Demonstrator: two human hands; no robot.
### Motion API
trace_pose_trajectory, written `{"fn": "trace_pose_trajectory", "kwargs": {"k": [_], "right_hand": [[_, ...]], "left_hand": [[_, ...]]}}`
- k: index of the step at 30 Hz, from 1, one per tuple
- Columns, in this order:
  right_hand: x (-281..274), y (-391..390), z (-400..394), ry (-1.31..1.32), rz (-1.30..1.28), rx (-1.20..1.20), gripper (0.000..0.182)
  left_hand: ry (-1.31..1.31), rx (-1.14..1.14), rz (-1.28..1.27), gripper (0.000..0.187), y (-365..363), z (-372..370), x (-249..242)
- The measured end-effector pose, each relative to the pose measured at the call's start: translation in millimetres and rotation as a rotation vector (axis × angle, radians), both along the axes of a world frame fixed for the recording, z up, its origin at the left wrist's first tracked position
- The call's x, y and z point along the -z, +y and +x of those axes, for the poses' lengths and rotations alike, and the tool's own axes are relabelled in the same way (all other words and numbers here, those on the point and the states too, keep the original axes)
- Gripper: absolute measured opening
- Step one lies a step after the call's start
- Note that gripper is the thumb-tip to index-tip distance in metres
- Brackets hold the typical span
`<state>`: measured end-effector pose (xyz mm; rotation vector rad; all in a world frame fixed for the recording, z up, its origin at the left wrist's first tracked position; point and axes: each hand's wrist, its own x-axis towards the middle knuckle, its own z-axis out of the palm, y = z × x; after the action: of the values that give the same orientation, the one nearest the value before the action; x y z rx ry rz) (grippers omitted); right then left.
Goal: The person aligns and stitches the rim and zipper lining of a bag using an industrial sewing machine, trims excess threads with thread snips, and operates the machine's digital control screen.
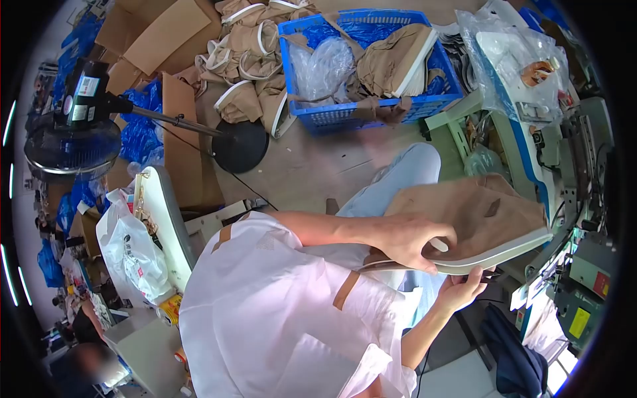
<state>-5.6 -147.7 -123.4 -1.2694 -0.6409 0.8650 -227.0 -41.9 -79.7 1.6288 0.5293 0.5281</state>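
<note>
A large brown fabric piece point(491, 215) with a white edge band lies across the lap, right of centre. My left hand point(411, 242) rests on its near part, fingers curled onto the fabric close to the band; a small white oval spot shows between thumb and fingers. Below the band, my right hand point(462, 288) pinches the edge from underneath. Something small and dark sticks out by its fingertips, too hidden to name.
A blue basket point(378, 113) holds brown pieces and clear plastic. Similar pieces point(249, 56) are piled beside it. At left are a black fan point(73, 142), a cardboard box point(182, 139) and a white table edge point(162, 192). Machine equipment point(584, 166) lines the right side.
</note>
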Motion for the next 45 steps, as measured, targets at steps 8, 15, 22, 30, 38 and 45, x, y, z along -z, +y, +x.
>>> {"fn": "trace_pose_trajectory", "kwargs": {"k": [8,15,22,30,38,45], "right_hand": [[-63.1,15.5,-37.3,-0.769,-0.127,-0.145,0.019],[-86.9,-19.9,28.0,-0.92,0.063,0.183,0.034],[-155.9,-107.7,81.6,-0.601,-0.332,-0.322,0.029],[-136.1,-96.3,152.9,0.095,-0.69,0.242,0.054],[-127.4,-47.1,219.2,-0.367,-0.831,-0.013,0.036],[-121.1,-15.4,203.9,-0.76,-0.361,-0.246,0.023]], "left_hand": [[-0.138,-0.447,0.645,0.029,60.1,47.7,-26.3],[0.153,-0.114,1.194,0.05,79.4,33.9,-114.7],[0.586,0.719,0.847,0.029,86.7,73.4,-180.2],[0.713,1.057,0.094,0.05,133.0,198.6,-94.2],[0.692,0.877,0.069,0.05,157.7,242.6,-78.4],[0.693,0.523,0.396,0.046,114.5,249.4,-85.9]]}}
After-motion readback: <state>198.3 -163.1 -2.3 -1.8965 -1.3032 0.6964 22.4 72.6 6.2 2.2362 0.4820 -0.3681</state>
